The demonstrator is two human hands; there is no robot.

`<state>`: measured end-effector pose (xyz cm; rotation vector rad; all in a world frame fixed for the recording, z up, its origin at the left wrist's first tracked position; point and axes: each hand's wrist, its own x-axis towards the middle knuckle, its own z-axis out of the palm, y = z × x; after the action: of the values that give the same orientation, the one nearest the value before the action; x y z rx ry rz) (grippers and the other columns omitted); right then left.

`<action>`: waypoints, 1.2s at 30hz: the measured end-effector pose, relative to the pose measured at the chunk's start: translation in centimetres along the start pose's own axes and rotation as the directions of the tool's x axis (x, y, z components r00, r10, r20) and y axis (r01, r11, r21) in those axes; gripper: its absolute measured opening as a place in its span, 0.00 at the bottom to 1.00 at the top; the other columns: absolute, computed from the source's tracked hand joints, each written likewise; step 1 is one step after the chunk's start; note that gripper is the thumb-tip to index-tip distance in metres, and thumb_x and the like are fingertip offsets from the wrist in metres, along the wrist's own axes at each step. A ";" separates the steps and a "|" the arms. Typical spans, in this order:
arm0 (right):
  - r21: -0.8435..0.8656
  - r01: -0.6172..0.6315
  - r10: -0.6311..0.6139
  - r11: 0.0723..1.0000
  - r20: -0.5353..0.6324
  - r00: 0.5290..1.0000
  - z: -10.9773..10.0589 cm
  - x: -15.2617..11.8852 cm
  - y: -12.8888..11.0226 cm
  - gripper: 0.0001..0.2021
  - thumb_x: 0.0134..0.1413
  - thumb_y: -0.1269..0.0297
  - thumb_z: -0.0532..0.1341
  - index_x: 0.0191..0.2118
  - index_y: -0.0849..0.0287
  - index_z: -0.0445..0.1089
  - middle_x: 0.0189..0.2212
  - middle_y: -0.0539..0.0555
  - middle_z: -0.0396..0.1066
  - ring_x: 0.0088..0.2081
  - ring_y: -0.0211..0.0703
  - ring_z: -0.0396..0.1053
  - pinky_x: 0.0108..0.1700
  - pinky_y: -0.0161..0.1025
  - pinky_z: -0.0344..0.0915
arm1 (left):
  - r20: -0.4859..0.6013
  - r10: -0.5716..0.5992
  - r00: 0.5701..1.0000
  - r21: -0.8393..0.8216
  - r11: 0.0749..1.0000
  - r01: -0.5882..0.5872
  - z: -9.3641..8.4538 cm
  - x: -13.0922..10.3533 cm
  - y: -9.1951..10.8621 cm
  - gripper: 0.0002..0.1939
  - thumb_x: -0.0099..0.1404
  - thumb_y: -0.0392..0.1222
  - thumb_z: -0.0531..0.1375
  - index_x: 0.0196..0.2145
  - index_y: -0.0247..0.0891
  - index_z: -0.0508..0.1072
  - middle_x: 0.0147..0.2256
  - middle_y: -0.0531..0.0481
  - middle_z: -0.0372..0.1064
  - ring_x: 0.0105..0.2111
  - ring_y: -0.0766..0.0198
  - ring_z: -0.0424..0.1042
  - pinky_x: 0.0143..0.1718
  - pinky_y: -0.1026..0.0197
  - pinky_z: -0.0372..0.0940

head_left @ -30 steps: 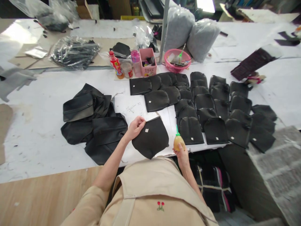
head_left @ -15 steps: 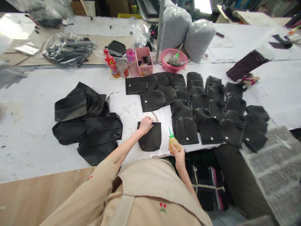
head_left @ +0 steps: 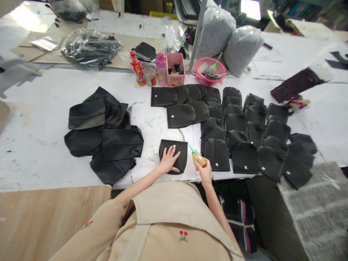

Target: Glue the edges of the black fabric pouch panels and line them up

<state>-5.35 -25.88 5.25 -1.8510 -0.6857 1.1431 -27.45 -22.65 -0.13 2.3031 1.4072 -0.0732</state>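
My left hand [head_left: 169, 160] lies with fingers spread on a black leather-like piece [head_left: 181, 148], rounded at the end nearest me and straight at the far edge. A small white tag shows by the fingertips. My right hand [head_left: 204, 171] is wrapped round a squeeze bottle [head_left: 199, 159] of yellowish liquid. Its green nozzle points up and left, just off the piece's right edge. Overlapping rows of similar black pieces [head_left: 216, 154] spread to the right, several with white tags. A loose heap of black pieces [head_left: 119, 143] lies on the left.
Along the back stand a red-capped drink bottle [head_left: 137, 69], a glass jar [head_left: 149, 75], a pink bottle [head_left: 161, 70], a pink box [head_left: 175, 78] and a pink basket [head_left: 199, 74]. Grey bundles in plastic [head_left: 216, 34] sit behind. The white table's front edge [head_left: 152, 183] runs close to my body.
My left hand has gone from the piece's far edge to lying flat on its middle, and a white tag now shows there. The bottle has tilted further left. The view has shifted slightly.
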 end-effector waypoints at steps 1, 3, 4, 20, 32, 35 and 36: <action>-0.022 0.007 -0.007 1.000 0.005 1.000 0.1 0.3 0.0 0.33 0.32 0.50 0.75 0.46 0.57 0.68 0.33 0.49 0.73 0.28 0.40 0.68 0.27 0.36 0.68 | 0.000 0.001 1.000 0.008 1.000 -0.001 0.2 0.0 0.1 0.58 0.46 0.66 0.72 0.68 0.37 0.59 0.68 0.25 0.48 0.69 0.33 0.43 0.66 0.29 0.36; -0.072 0.041 -0.041 0.997 0.005 0.999 0.2 0.8 -0.1 0.32 0.33 0.50 0.74 0.46 0.57 0.69 0.34 0.49 0.73 0.29 0.41 0.68 0.30 0.38 0.68 | -0.005 0.008 1.000 0.018 1.000 -0.008 0.5 0.0 0.2 0.59 0.47 0.67 0.71 0.69 0.38 0.58 0.69 0.26 0.46 0.70 0.33 0.42 0.66 0.29 0.35; -0.105 0.076 -0.077 0.992 -0.001 0.997 0.2 0.9 -0.2 0.31 0.34 0.50 0.74 0.46 0.56 0.69 0.34 0.50 0.73 0.31 0.42 0.69 0.32 0.39 0.68 | -0.008 0.012 1.000 0.019 1.000 -0.012 0.5 0.0 0.3 0.59 0.47 0.67 0.71 0.69 0.39 0.58 0.69 0.27 0.46 0.70 0.33 0.41 0.66 0.28 0.34; -0.548 0.450 -0.480 0.704 0.100 0.872 1.0 2.5 -1.0 0.30 0.53 0.38 0.59 0.49 0.59 0.68 0.45 0.63 0.70 0.47 0.56 0.70 0.49 0.50 0.67 | 0.045 0.029 0.999 0.063 0.998 -0.032 -0.2 -0.1 0.7 0.59 0.50 0.67 0.70 0.70 0.34 0.55 0.70 0.24 0.41 0.70 0.28 0.38 0.64 0.24 0.34; -0.601 0.550 -0.570 0.580 0.183 0.801 1.3 3.2 -0.9 0.27 0.60 0.40 0.56 0.51 0.59 0.65 0.44 0.61 0.68 0.44 0.55 0.70 0.46 0.50 0.69 | 0.042 0.031 0.999 0.061 0.998 -0.033 0.2 0.0 0.7 0.60 0.49 0.67 0.70 0.70 0.35 0.55 0.70 0.24 0.41 0.70 0.28 0.38 0.64 0.25 0.33; -0.599 0.570 -0.583 0.562 0.203 0.787 1.4 3.4 -1.1 0.25 0.61 0.41 0.55 0.51 0.59 0.66 0.43 0.61 0.68 0.44 0.54 0.70 0.46 0.49 0.69 | 0.036 0.031 0.999 0.064 0.997 -0.034 0.1 0.0 0.7 0.60 0.48 0.67 0.70 0.70 0.35 0.55 0.70 0.24 0.41 0.70 0.28 0.38 0.64 0.25 0.34; -0.600 0.573 -0.584 0.558 0.206 0.785 1.4 3.5 -1.2 0.25 0.61 0.41 0.55 0.51 0.59 0.66 0.43 0.61 0.68 0.43 0.54 0.69 0.46 0.49 0.69 | 0.031 0.033 0.999 0.064 0.997 -0.035 0.2 0.0 0.7 0.60 0.48 0.67 0.70 0.70 0.35 0.55 0.70 0.24 0.41 0.70 0.28 0.38 0.64 0.25 0.34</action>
<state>-5.13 -22.05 4.44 -1.9005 -1.7045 0.4501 -26.83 -22.95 -0.07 2.3678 1.3692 -0.1449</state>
